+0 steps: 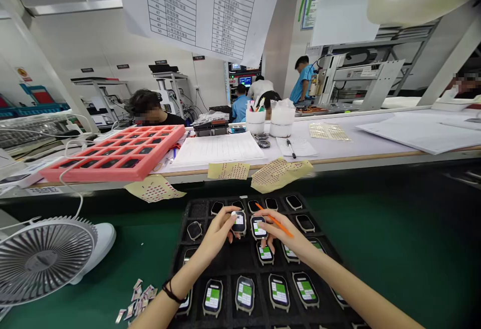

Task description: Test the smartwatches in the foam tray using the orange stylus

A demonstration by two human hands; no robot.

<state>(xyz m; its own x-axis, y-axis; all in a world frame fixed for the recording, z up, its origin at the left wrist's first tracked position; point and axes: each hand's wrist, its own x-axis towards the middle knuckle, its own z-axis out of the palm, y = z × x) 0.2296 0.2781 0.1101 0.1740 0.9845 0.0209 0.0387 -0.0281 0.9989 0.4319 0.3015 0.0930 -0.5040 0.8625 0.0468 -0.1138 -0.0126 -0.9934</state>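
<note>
A smartwatch (238,222) with a green-and-white screen is pinched by the left hand (215,233), just beside a second smartwatch (259,227) touched by the right hand (281,233), which also grips an orange stylus (276,221) between its fingers. Both watches sit in a black foam tray (240,254) on a green bench mat (391,249), with a white desk fan (45,261) to the left.

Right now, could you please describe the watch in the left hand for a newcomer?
On the green mat, find the black tray of watches. Near its top middle, the left hand grips one watch. It sits just left of the watch under the right hand, which holds an orange stylus.
</note>
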